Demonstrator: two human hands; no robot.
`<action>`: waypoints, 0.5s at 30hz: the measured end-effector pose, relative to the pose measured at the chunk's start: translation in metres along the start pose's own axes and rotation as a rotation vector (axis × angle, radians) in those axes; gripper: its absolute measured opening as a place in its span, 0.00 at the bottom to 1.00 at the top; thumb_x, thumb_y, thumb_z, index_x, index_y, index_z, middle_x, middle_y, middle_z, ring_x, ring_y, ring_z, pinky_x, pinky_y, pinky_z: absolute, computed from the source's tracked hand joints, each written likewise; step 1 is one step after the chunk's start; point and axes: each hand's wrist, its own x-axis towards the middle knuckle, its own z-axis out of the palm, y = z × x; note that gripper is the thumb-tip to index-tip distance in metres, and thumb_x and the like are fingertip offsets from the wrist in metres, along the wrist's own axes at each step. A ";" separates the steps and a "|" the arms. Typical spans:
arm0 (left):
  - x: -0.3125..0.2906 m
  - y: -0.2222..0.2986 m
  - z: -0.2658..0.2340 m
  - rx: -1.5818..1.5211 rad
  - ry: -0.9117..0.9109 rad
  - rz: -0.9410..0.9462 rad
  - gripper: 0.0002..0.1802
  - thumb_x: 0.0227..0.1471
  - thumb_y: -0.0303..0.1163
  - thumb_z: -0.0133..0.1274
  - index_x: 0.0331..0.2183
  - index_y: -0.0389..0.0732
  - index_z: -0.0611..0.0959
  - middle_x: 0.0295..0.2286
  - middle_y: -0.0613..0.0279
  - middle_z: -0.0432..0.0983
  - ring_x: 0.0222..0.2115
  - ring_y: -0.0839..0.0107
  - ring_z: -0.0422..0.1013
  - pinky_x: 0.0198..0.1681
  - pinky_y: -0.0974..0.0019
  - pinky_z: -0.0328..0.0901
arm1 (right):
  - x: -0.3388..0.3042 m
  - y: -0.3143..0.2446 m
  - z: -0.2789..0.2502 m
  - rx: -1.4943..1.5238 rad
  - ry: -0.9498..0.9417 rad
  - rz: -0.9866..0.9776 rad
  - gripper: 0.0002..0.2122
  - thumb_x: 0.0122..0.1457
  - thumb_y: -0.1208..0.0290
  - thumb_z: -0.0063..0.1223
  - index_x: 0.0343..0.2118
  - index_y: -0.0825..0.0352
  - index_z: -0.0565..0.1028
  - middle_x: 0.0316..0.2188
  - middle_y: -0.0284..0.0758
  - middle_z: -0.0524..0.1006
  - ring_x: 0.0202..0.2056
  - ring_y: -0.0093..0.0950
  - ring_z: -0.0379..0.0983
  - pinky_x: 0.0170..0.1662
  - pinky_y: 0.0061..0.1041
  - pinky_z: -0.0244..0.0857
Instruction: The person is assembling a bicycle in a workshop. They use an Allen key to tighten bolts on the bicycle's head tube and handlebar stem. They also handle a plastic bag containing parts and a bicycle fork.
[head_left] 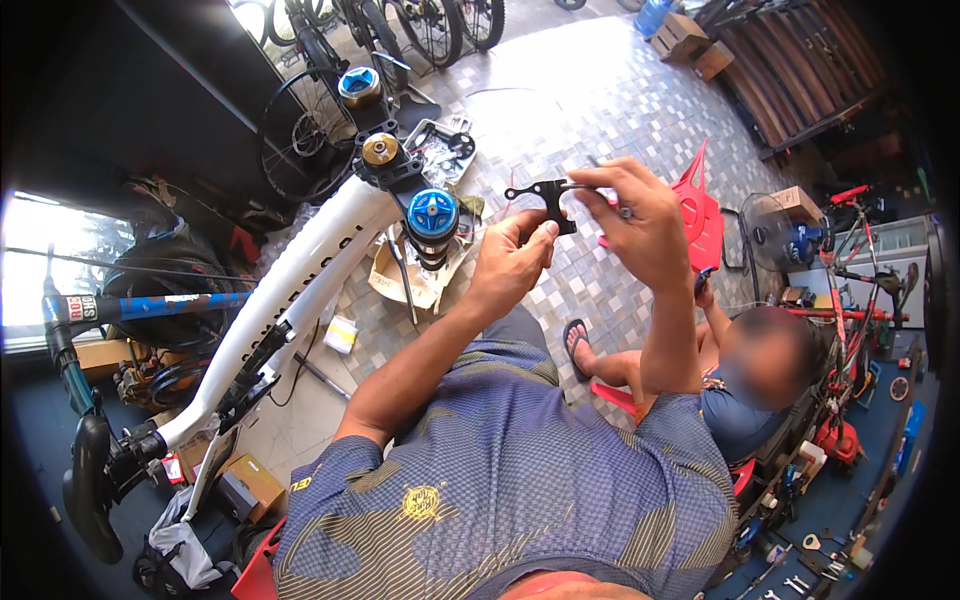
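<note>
Tray: upper centre, small parts held inside.
Bracket: pinched by left hand fingers.
Right hand: fingers pinched on a thin tool.
Frame: left of the hands.

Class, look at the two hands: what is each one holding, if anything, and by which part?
Both hold one small black bracket: left hand pinches its lower end, right hand its right end.

The single head-worn fisheye view looked steeply down from above the person's own chest, close to the raised hands. It faced the tiled floor ahead, with the white bicycle frame left and edges bending toward the rim.
</note>
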 end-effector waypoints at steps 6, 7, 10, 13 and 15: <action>0.003 -0.008 -0.005 0.275 -0.018 0.163 0.14 0.64 0.30 0.53 0.46 0.31 0.80 0.27 0.71 0.75 0.25 0.88 0.65 0.26 0.79 0.59 | 0.013 0.003 0.028 -0.102 -0.234 -0.082 0.06 0.59 0.70 0.60 0.37 0.62 0.81 0.34 0.35 0.80 0.33 0.36 0.80 0.34 0.35 0.72; 0.001 -0.008 -0.007 0.300 -0.017 0.139 0.13 0.63 0.30 0.52 0.44 0.30 0.81 0.32 0.69 0.77 0.31 0.86 0.66 0.32 0.77 0.62 | 0.015 0.002 0.030 -0.131 -0.269 -0.089 0.06 0.58 0.70 0.59 0.37 0.61 0.81 0.35 0.34 0.79 0.33 0.37 0.80 0.35 0.36 0.72; 0.002 -0.011 -0.008 0.328 0.013 0.226 0.13 0.61 0.33 0.54 0.39 0.31 0.81 0.22 0.71 0.72 0.23 0.84 0.62 0.24 0.72 0.58 | 0.016 0.005 0.037 -0.219 -0.312 -0.129 0.08 0.55 0.72 0.59 0.38 0.61 0.80 0.36 0.34 0.79 0.33 0.37 0.81 0.34 0.37 0.73; 0.002 -0.013 -0.009 0.379 0.035 0.258 0.12 0.60 0.33 0.54 0.35 0.31 0.81 0.21 0.69 0.72 0.22 0.84 0.62 0.23 0.70 0.58 | 0.017 0.004 0.038 -0.256 -0.365 -0.152 0.09 0.53 0.73 0.59 0.38 0.60 0.79 0.36 0.34 0.78 0.33 0.38 0.81 0.35 0.37 0.74; 0.001 -0.012 -0.009 0.402 0.049 0.259 0.12 0.59 0.33 0.54 0.34 0.31 0.81 0.20 0.69 0.72 0.21 0.83 0.62 0.23 0.69 0.58 | 0.017 0.001 0.039 -0.276 -0.373 -0.144 0.08 0.54 0.72 0.59 0.37 0.61 0.79 0.35 0.34 0.78 0.33 0.38 0.81 0.34 0.37 0.73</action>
